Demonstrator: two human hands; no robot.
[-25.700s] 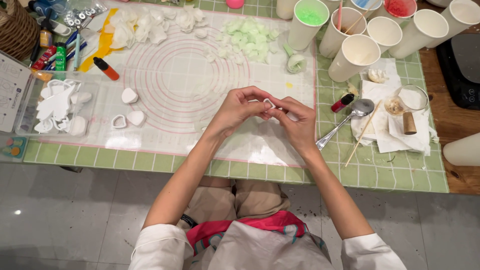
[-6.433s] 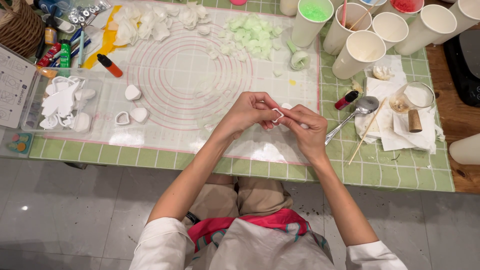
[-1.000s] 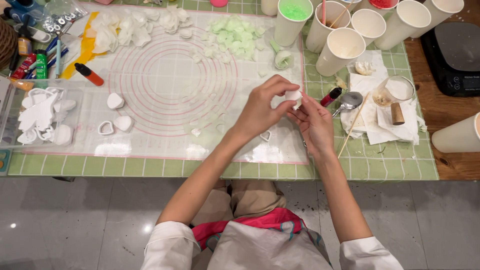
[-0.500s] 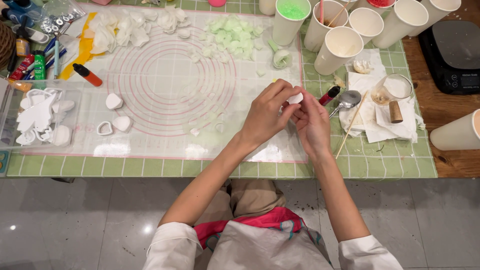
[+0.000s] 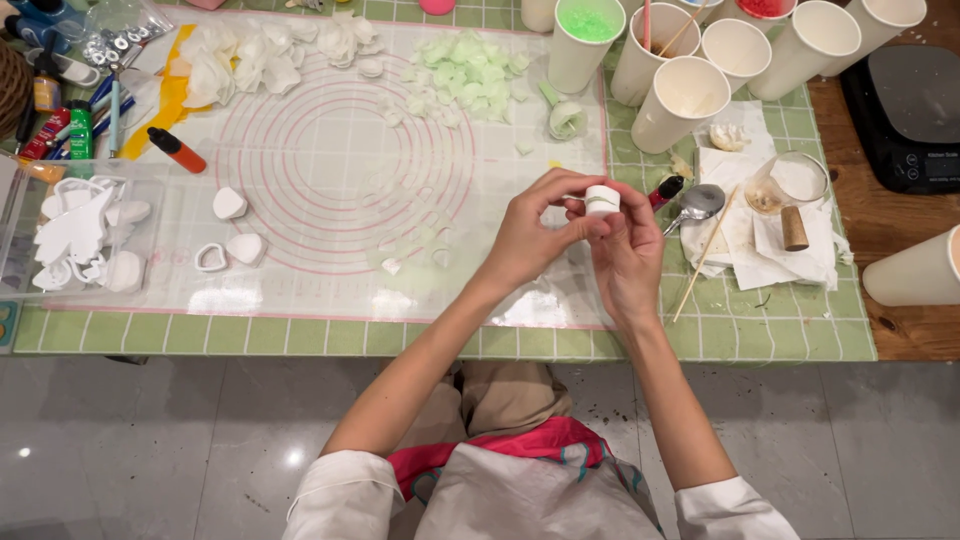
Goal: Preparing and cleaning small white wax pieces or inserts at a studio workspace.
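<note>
Both hands meet over the right part of a translucent mat with pink rings (image 5: 330, 160). My left hand (image 5: 535, 235) and my right hand (image 5: 625, 250) pinch a small white round piece (image 5: 601, 200) between their fingertips, held just above the mat. Small pale green petal shapes (image 5: 425, 245) lie on the mat just left of my hands. A pile of green petals (image 5: 465, 70) and a pile of white petals (image 5: 255, 55) sit at the mat's far edge.
Several paper cups (image 5: 680, 100) stand at the back right, one holding green stuff (image 5: 588, 25). A spoon (image 5: 700, 203), skewer, glass dish (image 5: 790, 180) and cork lie on paper towel. A clear tray of white cutters (image 5: 85, 235) is left; a black scale (image 5: 910, 90) far right.
My hands have stayed over the right side of the mat. The white piece between my fingertips now shows more plainly, turned up toward the camera.
</note>
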